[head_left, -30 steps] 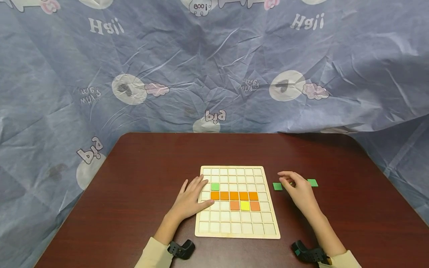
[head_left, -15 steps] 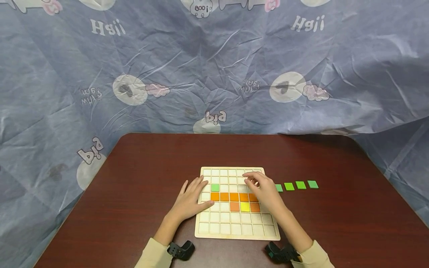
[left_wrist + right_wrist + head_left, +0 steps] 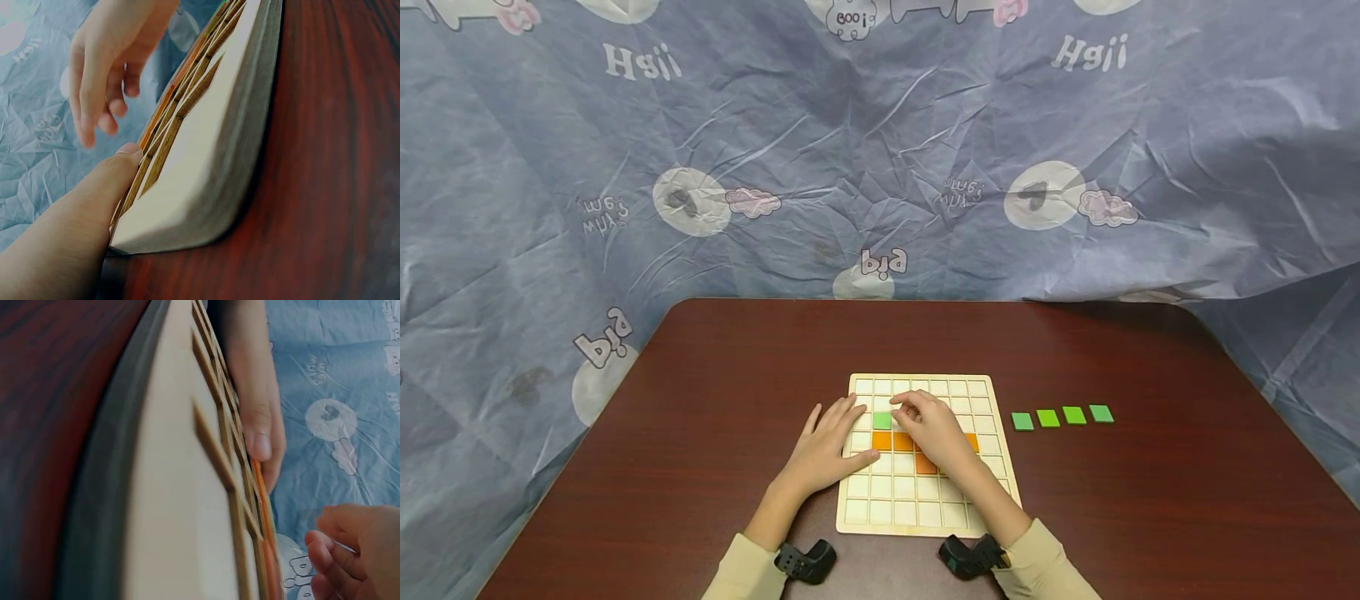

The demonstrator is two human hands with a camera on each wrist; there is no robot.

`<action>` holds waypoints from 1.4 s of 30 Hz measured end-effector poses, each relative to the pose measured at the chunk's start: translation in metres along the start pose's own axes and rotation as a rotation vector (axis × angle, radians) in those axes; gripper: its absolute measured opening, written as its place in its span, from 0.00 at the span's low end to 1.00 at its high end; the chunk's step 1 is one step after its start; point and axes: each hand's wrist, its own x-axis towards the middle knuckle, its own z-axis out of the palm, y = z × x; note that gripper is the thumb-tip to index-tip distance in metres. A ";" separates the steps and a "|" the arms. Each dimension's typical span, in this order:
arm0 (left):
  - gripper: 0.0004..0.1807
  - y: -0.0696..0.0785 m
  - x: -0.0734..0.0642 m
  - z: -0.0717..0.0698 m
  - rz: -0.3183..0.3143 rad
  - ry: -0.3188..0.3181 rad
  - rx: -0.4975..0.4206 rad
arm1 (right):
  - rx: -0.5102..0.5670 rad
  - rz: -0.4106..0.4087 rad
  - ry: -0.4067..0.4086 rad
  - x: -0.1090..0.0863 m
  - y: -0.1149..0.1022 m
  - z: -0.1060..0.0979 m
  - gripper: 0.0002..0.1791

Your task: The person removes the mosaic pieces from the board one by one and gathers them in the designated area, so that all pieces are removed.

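Note:
My left hand (image 3: 825, 450) lies with fingers spread on the left edge of a pale wooden grid board (image 3: 880, 518); its thumb (image 3: 122, 164) rests on the edge. My right hand (image 3: 934, 429) is over the board's middle, fingers bent and fingertips just right of a green square tile (image 3: 882, 421). No tile shows between those fingers in either wrist view; I cannot tell whether they pinch one. Under the green tile runs a row of orange tiles (image 3: 882, 441), partly covered by my right hand. A darker orange tile (image 3: 926, 464) shows below that row.
Several loose green tiles (image 3: 1048, 418) lie in a line on the dark red-brown table (image 3: 1150, 500), right of the board. A grey-blue printed cloth (image 3: 880, 150) hangs behind the table's far edge. Each wrist wears a black camera band (image 3: 807, 561).
My right hand has moved left from the loose green tiles, across the board, to beside the placed green tile. The loose tiles it covered now show. My left hand has stayed put.

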 end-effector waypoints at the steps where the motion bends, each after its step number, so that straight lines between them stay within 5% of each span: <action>1: 0.42 0.000 0.000 0.000 0.001 0.000 -0.002 | 0.006 0.005 -0.010 0.001 0.000 0.002 0.10; 15: 0.42 0.000 -0.001 -0.001 -0.010 -0.012 0.007 | -0.019 0.020 -0.021 0.001 0.011 0.023 0.13; 23: 0.43 0.000 0.000 0.000 0.008 -0.008 0.008 | -0.086 0.000 0.003 -0.001 0.013 0.025 0.11; 42: 0.42 0.001 -0.001 -0.001 0.001 -0.009 0.009 | -0.044 -0.019 -0.002 0.000 0.014 0.025 0.10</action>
